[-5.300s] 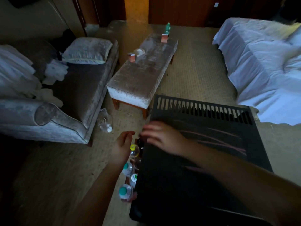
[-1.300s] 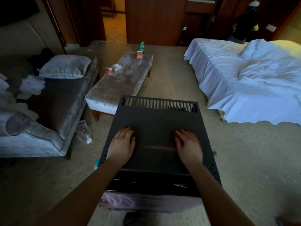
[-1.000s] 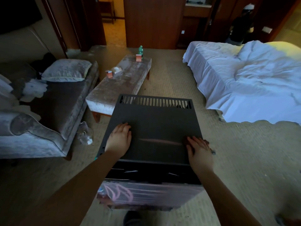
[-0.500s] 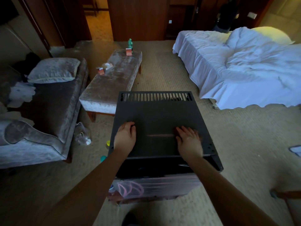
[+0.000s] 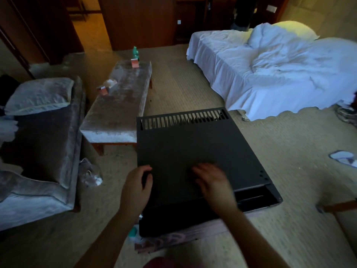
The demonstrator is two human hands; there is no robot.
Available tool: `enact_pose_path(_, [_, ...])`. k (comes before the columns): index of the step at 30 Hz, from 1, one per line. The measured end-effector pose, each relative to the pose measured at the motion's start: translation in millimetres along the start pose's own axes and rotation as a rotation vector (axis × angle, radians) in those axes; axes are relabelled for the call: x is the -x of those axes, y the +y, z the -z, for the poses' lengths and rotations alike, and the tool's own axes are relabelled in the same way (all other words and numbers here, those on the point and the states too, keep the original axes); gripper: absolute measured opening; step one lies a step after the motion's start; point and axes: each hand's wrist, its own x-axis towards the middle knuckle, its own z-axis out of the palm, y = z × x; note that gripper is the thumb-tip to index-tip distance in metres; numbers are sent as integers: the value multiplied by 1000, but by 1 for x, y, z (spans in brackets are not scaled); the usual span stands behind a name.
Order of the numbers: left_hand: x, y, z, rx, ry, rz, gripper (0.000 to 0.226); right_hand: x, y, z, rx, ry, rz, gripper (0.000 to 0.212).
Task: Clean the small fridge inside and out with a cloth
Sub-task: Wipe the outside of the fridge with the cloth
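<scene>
I look down on the small black fridge (image 5: 185, 151), which stands on the carpet with vent slots along its far edge. My left hand (image 5: 136, 183) is at the left edge of its top, fingers curled over that edge. My right hand (image 5: 213, 183) lies flat on the top near the front, fingers spread and blurred by motion. No cloth shows in either hand. A pink-patterned surface (image 5: 173, 239) shows below the fridge's front edge.
A teal bottle cap (image 5: 133, 232) peeks out at the fridge's lower left. A grey bench (image 5: 117, 109) and a sofa (image 5: 44, 136) stand to the left, with a plastic bag (image 5: 89, 173) on the floor between. A white bed (image 5: 270, 78) fills the right; a slipper (image 5: 343, 161) lies nearby.
The fridge has turned, its near right corner swinging right. My left hand has slid to the left edge, and my right hand has moved a little across the top.
</scene>
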Motion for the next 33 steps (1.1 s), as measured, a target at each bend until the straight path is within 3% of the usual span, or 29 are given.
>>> enact_pose_path(4, [6, -10, -2, -6, -29, -81, 19, 11, 71, 44, 80, 94, -353, 42])
enact_pose_path(8, [2, -12, 6, 121, -28, 11, 22, 15, 46, 36, 134, 79, -466, 42])
enact_pose_path(14, [9, -33, 31, 237, 42, 168, 21, -7, -94, -44, 29, -129, 76, 42])
enact_pose_path(16, [9, -44, 44, 223, 68, 231, 22, -30, -120, -59, -16, -217, 181, 44])
enact_pose_path(19, [12, -61, 65, 182, 80, 289, 23, -74, -120, -72, 7, -286, 212, 48])
enact_pose_path(25, [9, -85, 87, 124, 81, 291, 19, -154, -109, -94, 59, -290, 84, 43])
enact_pose_path(28, [0, -78, 92, 118, 110, 266, 19, -144, -119, -96, 46, -296, 71, 44])
enact_pose_path(33, [-11, -65, 69, 167, 64, 251, 18, -59, -131, -73, -99, -278, 239, 39])
